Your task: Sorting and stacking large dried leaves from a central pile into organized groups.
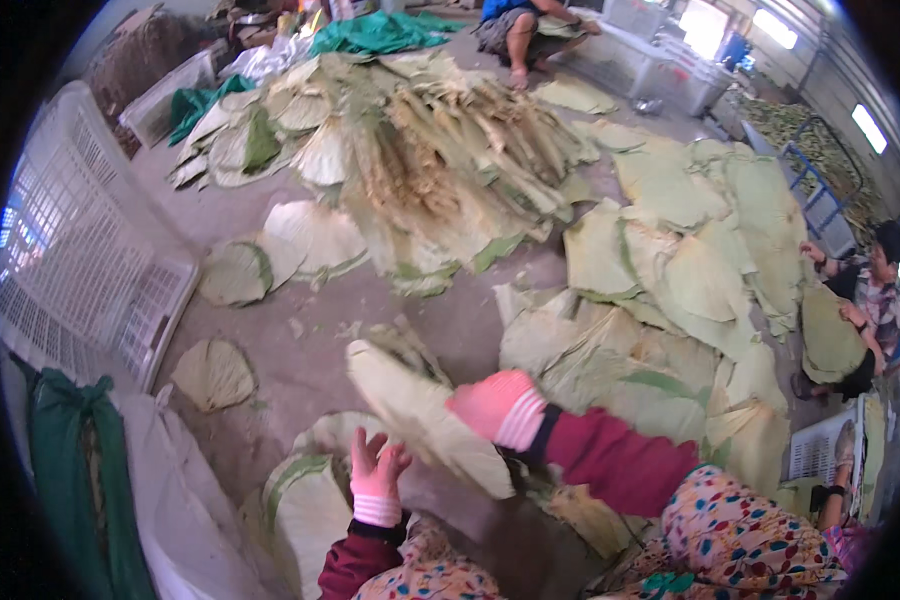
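My right hand [493, 409], in a pink glove with a white striped cuff, grips a folded dried leaf [420, 409], pale green and probably lotus. The leaf slants from upper left to lower right in front of me. Just left of it is my left hand [376, 469], gloved in pink, with fingers raised and apart and nothing held. Beneath that hand lie pale round leaves [311, 517] with green edges. Right of my right hand spreads a layered pile of flat leaves [607, 360]. A browner leaf [589, 517] rests under my right forearm.
Ahead is a large heap of dried leaves [435, 165]. A white plastic crate [97, 232] stands tilted at left, above a green sack [82, 465] and a white sack [180, 487]. One person [862, 315] holds a leaf at right; another [525, 37] crouches beside plastic bins [607, 60].
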`<state>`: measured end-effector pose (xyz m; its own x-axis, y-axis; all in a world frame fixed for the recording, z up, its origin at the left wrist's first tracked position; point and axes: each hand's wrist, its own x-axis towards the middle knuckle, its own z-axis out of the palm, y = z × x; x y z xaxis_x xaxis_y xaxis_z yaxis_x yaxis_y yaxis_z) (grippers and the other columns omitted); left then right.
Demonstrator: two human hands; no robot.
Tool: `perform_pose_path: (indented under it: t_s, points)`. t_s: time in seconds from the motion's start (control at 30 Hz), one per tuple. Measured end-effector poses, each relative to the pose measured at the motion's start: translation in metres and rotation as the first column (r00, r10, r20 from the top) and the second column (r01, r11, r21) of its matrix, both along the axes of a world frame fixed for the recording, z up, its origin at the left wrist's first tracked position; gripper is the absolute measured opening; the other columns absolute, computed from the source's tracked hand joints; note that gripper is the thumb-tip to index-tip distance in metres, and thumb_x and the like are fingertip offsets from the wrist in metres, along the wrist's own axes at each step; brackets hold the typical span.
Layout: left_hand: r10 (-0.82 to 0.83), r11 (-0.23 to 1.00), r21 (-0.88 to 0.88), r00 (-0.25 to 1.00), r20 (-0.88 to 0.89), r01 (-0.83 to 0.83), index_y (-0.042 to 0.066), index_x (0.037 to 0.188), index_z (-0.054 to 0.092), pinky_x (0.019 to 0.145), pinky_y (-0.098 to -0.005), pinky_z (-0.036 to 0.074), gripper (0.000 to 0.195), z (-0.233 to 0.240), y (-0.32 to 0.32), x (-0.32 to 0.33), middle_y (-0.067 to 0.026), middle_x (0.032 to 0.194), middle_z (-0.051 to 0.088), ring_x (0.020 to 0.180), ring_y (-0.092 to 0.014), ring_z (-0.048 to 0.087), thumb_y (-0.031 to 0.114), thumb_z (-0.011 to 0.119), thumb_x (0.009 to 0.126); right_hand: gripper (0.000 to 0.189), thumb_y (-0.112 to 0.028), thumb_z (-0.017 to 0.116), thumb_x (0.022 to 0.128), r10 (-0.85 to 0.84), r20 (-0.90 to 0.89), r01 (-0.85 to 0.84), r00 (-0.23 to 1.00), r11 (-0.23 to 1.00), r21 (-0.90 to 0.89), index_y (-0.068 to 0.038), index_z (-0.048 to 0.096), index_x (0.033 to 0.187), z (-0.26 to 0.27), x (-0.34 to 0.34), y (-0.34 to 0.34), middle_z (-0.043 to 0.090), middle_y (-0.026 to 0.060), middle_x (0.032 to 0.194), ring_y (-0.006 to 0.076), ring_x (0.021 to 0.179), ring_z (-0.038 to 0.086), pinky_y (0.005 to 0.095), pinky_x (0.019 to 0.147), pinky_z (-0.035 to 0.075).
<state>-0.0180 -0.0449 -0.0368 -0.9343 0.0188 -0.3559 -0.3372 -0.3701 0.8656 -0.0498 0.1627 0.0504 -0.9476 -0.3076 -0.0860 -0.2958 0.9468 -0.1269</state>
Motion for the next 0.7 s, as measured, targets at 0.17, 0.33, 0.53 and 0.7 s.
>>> perform_pose_path:
  t_s: [0.17,0.33,0.53,0.7]
  points:
    - [0.103,0.991,0.090,0.991,-0.090,-0.095,0.005,0.132,0.011,0.078,-0.0342,0.046,0.063,0.010,-0.010,-0.009,-0.0161,0.115,0.035,0.090,-0.020,0.047,0.007,0.050,0.082,0.027,-0.024,0.041,0.082,0.150,-0.368,-0.203,0.918,0.973,-0.109,-0.010,0.056,0.064,0.011,0.001,0.018,0.056,0.0101,0.057,0.0283,0.049,0.054,0.0396,0.044,0.042]
    - [0.132,0.984,0.124,0.991,-0.015,-0.129,0.007,0.132,0.014,0.074,-0.0340,0.045,0.059,0.012,-0.010,-0.013,-0.0130,0.110,0.041,0.087,-0.020,0.049,0.005,0.047,0.083,0.030,-0.025,0.045,0.082,0.081,-0.397,-0.112,0.914,0.992,-0.055,-0.008,0.050,0.057,0.026,-0.002,0.046,0.050,0.0116,0.051,0.0298,0.046,0.050,0.0387,0.045,0.040]
    - [0.173,0.982,0.096,0.982,-0.078,-0.165,0.006,0.132,0.015,0.073,-0.0325,0.045,0.058,0.016,-0.007,-0.008,-0.0125,0.107,0.042,0.086,-0.019,0.049,0.004,0.046,0.083,0.032,-0.027,0.051,0.081,-0.165,-0.426,0.062,0.890,0.968,-0.245,-0.004,0.046,0.059,0.065,0.026,0.080,0.042,0.0161,0.049,0.0350,0.047,0.045,0.0401,0.044,0.034]
    - [0.119,0.988,0.110,0.985,-0.121,-0.106,0.005,0.132,0.015,0.072,-0.0328,0.045,0.058,0.024,-0.005,-0.003,-0.0111,0.106,0.043,0.085,-0.019,0.049,0.005,0.047,0.082,0.033,-0.024,0.051,0.082,-0.360,-0.440,0.161,0.823,0.890,-0.426,0.000,0.044,0.060,0.084,0.053,0.101,0.040,0.0190,0.052,0.0352,0.047,0.041,0.0378,0.045,0.032]
